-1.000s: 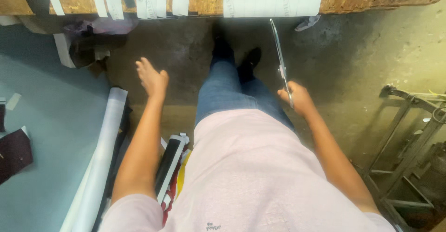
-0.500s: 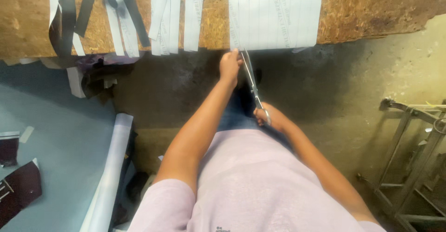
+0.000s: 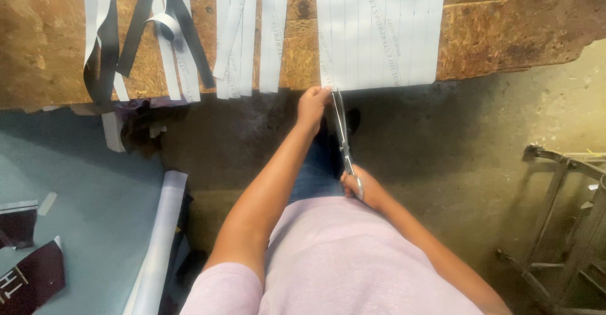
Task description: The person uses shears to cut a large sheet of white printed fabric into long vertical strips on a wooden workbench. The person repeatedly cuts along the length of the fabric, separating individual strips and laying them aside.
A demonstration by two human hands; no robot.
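Pointing up toward the sheet point(image 3: 382, 28) on the bench point(image 3: 505, 31), the scissors point(image 3: 344, 138) run lengthwise away from the person, tips at the sheet's near edge, handles gripped in the right hand point(image 3: 363, 189) near the body, while the outstretched left hand point(image 3: 314, 105) pinches that sheet's lower left corner.

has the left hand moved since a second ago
Yes. The left hand has gone forward from beside the leg to the near edge of the wooden table, where it now pinches the lined white sheet beside the scissors.
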